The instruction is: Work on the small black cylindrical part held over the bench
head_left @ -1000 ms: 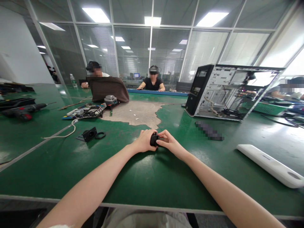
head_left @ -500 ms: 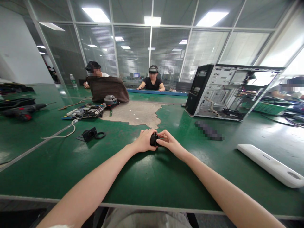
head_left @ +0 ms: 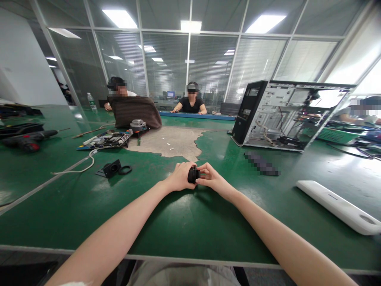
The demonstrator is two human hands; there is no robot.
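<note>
Both hands meet over the green table, at the middle of the head view. My left hand (head_left: pixel 181 176) is closed around a small, round black part (head_left: pixel 193 175), which resembles a camera lens housing; its exact kind is too small to tell. From the other side, the thumb and fingers of my right hand (head_left: pixel 210 176) pinch the end of the same part. To the left on the table lie a black bracket-like piece with a round opening (head_left: pixel 112 169) and a black ring (head_left: pixel 125 170).
A circuit board (head_left: pixel 107 140) and a power drill (head_left: pixel 29 139) lie left. An opened computer case (head_left: pixel 282 115) stands at the right, with a long white object (head_left: pixel 339 206) nearer me. A brown chair back (head_left: pixel 135 112) and two people are across the green table (head_left: pixel 184 230).
The fingers of my right hand have shifted slightly on the black part, and more of its end now shows. My left hand stays in place.
</note>
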